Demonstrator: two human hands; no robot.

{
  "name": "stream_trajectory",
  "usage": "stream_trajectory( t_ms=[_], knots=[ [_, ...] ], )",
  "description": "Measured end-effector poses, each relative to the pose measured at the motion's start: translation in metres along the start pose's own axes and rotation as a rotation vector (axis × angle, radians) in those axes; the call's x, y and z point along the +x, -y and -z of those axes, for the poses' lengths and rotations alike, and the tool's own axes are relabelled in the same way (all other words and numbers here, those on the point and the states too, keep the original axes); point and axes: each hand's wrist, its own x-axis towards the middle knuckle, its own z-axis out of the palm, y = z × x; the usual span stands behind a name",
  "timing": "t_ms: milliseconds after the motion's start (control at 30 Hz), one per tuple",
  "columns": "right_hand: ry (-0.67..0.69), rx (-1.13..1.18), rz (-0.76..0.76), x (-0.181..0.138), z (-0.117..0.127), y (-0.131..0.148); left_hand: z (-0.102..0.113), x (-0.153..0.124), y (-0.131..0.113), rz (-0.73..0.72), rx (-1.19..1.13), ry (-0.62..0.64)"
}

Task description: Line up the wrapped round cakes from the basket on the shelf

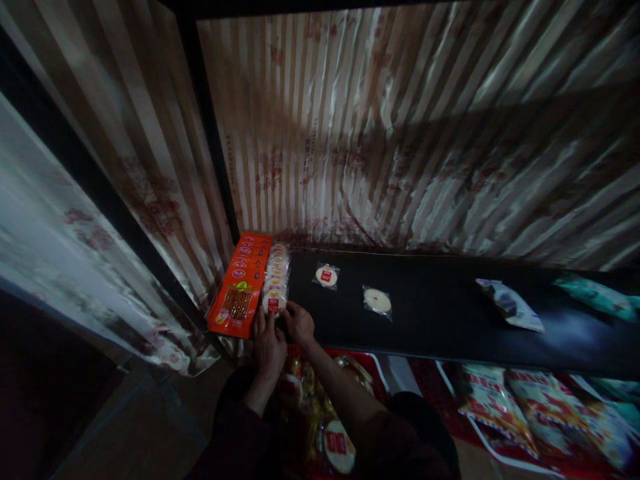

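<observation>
A row of overlapping round rice cracker packets [277, 273] runs along the left end of a black shelf [430, 333]. The front rice cracker packet [273, 305] carries a red label. At its near edge lies my left hand [270, 347], fingers stretched out, also close to the orange snack packets [235, 300]. My right hand [300, 325] has its fingers curled in a pinch at the right corner of that same packet. Two loose rice cracker packets, one label up [327, 275] and one plain side up [377, 301], lie farther right.
Below the shelf, a red basket [376, 368] holds several packaged snacks, including a round cracker packet [339, 447]. Another tray [483, 437] at right holds snack bags [497, 403]. A white bag [511, 305] and a green bag [595, 297] lie on the shelf. Curtains [400, 133] hang behind.
</observation>
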Motion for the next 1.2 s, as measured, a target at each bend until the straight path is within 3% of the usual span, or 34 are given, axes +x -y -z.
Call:
stream_trajectory(
  t_ms=[400, 767, 1033, 1200],
  knots=[
    [-0.007, -0.027, -0.028, 0.011, -0.002, 0.0, -0.004, 0.005, 0.003, -0.036, -0.027, -0.021],
    [0.042, -0.043, 0.005, 0.018, 0.0, -0.005, 0.005, 0.022, -0.013, -0.149, 0.111, 0.006],
    [-0.062, 0.081, 0.02, 0.017, -0.007, -0.014, -0.004, 0.016, -0.005, -0.193, 0.192, -0.006],
    [-0.047, 0.092, 0.027, 0.017, -0.008, -0.015, -0.005, 0.015, -0.007, -0.181, 0.245, 0.018]
  ],
)
